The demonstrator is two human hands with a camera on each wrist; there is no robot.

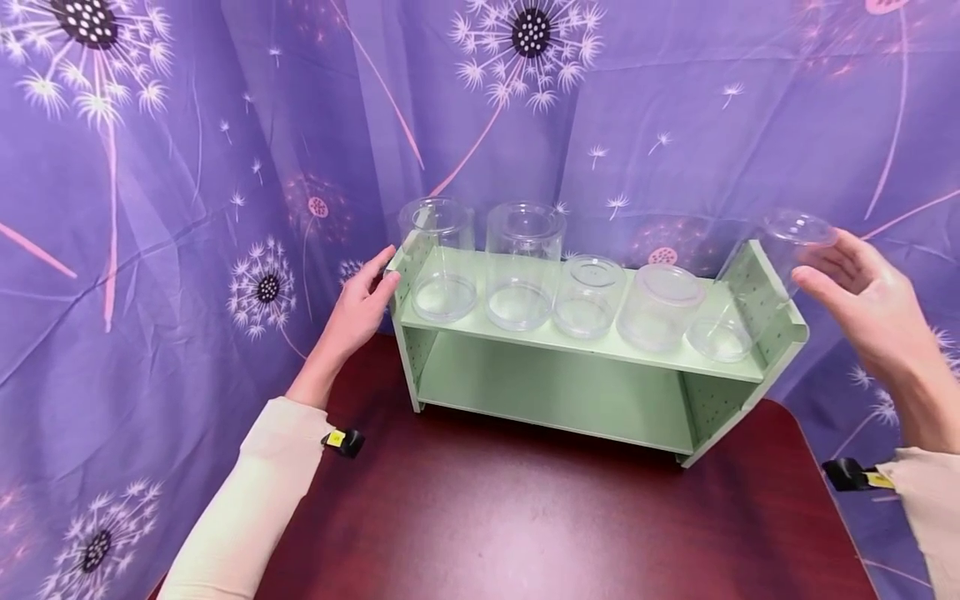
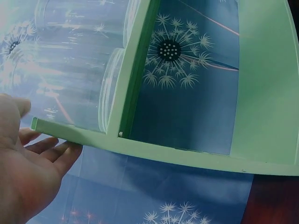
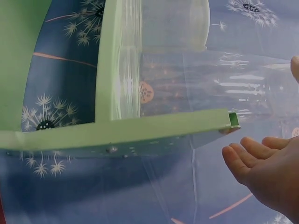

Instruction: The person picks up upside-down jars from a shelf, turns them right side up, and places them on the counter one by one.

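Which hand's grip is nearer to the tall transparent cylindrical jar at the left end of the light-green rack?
Left. The left grip is beside the jar, at the left end of the rack; the right grip is at the opposite end.

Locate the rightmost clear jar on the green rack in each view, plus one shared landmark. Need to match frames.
Head: the rightmost clear jar stands on the upper level of the green rack, near the right grip.
Left wrist: not in it; the nearest jar there is at the rack's left end.
Right wrist: appears sideways, right of centre, base toward the left.
Shared landmark: the green rack.
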